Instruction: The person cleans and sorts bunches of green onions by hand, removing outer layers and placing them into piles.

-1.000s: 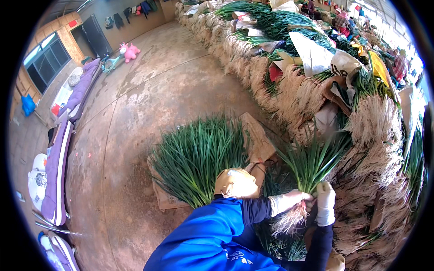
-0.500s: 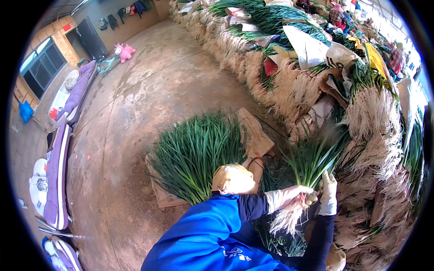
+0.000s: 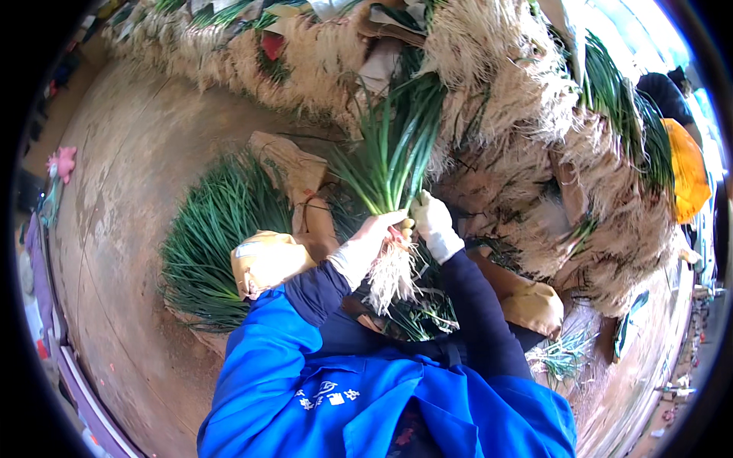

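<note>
A bunch of green onions (image 3: 391, 164) stands upright in front of me, leaves pointing away and pale stringy roots (image 3: 393, 276) hanging toward my lap. My left hand (image 3: 368, 243), in a whitish glove, is closed round its stems just above the roots. On the bunch's right side my right hand (image 3: 437, 227), also gloved, has its fingers bent in and its thumb up against the stems; what exactly it pinches is partly hidden. Loose leaf scraps (image 3: 424, 314) lie below the roots, between my knees.
A big heap of green onions (image 3: 217, 244) lies to my left, with a brown sack (image 3: 294, 172) beyond it. A tall stack of onion bundles (image 3: 527, 160), roots outward, curves across the far side and right. Stray onions (image 3: 569, 355) lie on the floor at right.
The view has swung to the right, so the heap, stack and hands appear farther left. Both hands remain at the same bunch of green onions.
</note>
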A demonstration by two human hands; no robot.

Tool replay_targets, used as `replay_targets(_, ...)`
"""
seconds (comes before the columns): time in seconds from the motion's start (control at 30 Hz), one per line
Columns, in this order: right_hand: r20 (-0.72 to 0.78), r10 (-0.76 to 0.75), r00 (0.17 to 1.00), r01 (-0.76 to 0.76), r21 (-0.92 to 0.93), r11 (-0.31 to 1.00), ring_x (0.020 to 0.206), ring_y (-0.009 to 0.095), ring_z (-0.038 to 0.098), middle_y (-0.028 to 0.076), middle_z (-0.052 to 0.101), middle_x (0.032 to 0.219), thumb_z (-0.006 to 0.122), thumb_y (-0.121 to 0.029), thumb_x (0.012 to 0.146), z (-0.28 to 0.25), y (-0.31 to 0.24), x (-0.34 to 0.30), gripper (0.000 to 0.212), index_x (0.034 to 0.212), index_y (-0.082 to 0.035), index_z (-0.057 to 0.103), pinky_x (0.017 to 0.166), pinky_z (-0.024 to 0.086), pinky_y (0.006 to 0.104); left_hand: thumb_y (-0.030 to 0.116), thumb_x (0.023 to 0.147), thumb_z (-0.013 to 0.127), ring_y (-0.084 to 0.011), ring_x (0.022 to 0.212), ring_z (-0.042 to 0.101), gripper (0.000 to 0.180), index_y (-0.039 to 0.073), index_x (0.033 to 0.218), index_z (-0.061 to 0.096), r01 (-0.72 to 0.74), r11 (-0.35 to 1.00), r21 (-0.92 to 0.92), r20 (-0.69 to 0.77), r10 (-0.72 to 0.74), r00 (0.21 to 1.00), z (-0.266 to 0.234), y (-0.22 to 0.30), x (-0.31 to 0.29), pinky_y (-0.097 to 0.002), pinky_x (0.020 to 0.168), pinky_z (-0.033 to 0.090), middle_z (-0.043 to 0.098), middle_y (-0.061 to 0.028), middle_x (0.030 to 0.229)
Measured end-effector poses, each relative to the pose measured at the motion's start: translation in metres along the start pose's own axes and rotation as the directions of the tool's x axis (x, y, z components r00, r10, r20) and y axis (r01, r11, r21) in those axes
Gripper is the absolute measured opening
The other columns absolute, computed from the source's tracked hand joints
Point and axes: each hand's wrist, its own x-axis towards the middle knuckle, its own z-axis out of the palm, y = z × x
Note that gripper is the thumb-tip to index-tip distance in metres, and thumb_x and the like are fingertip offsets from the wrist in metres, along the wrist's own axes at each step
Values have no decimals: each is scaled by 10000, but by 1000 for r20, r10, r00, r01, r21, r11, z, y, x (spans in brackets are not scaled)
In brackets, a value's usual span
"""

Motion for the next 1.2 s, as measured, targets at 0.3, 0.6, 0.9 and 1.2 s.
replay_targets(0.3, 455, 344, 822, -249, -256, 934, 632, 239, 645, 126, 651, 763, 535, -291, 913, -41, 70, -57, 311, 1066, -23, 576, 544, 514, 368, 256, 903, 587, -93, 496, 512, 193, 92, 803, 572, 233, 843, -485, 457, 17, 889, 6, 55, -63, -213, 472, 428, 541, -1, 626)
replay_targets(0.6, 73, 183, 980, -172, 772, 612, 498, 82, 503, 28, 568, 698, 534, -195, 944, -96, -35, -3, 256, 1134, -38, 599, 462, 447, 213, 245, 952, 486, -112, 590, 507, 356, 5, 1215, 474, -116, 707, -698, 482, 582, 655, 4, 101, -105, -246, 501, 465, 489, 2, 633)
replay_targets(0.9, -82, 186, 979, -199, -182, 963, 898, 381, 621, 213, 656, 937, 556, -442, 863, -41, -71, 159, 467, 1008, -4, 623, 774, 484, 412, 142, 904, 556, -113, 542, 444, 222, 55, 1109, 543, -107, 829, -549, 245, 282, 928, -15, 80, -58, -242, 471, 382, 494, -1, 648)
replay_targets(1.2, 328, -16, 945, -93, 316, 944, 712, 129, 590, 75, 645, 781, 631, -255, 879, -67, -50, 25, 311, 1040, 11, 631, 661, 486, 280, 126, 878, 574, -214, 971, 634, 263, 13, 1115, 588, -343, 930, -132, -3, 346, 938, 4, 65, -53, -310, 841, 515, 641, -131, 1102)
